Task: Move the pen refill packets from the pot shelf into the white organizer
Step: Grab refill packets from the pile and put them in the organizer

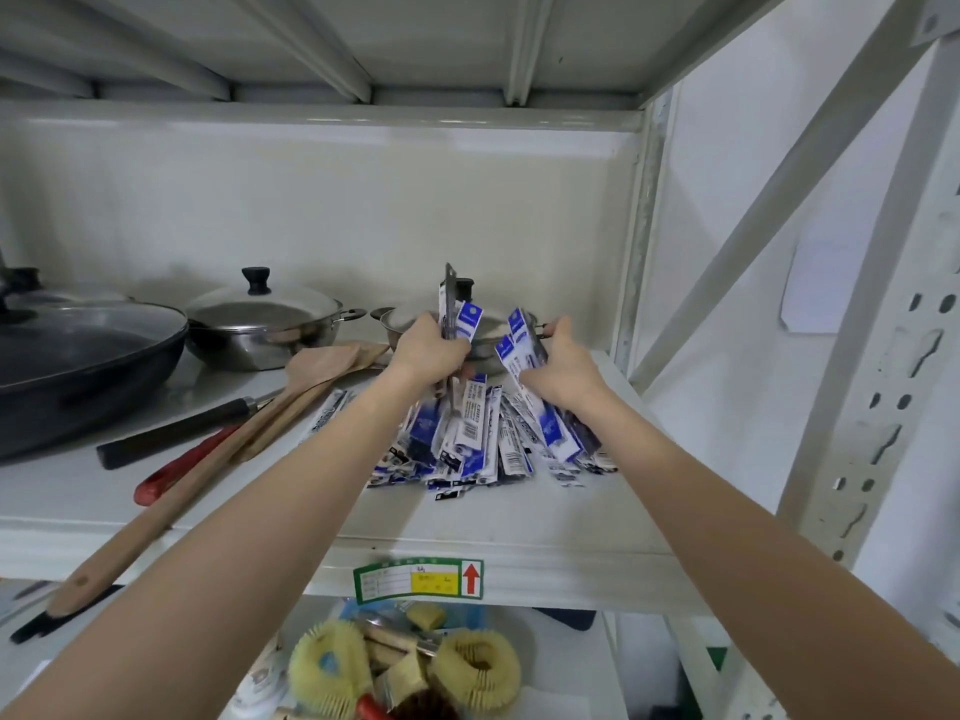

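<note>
A heap of blue-and-white pen refill packets [480, 444] lies on the pale metal pot shelf [519, 522], right of centre. My left hand [428, 350] is closed around a bunch of packets [460, 317] held upright above the heap. My right hand [563, 368] grips another bundle of packets [524, 350], tilted, at the heap's right side. Both hands are in front of a steel pot, which they partly hide. The white organizer is not in view.
A dark frying pan with a glass lid [78, 356] and a lidded steel pot [262, 324] stand at the left. Wooden spatulas [234, 439] and a red-handled tool [182, 467] lie across the shelf. The rack upright [636, 241] stands at the right. Yellow scrubbers [405, 667] fill the lower shelf.
</note>
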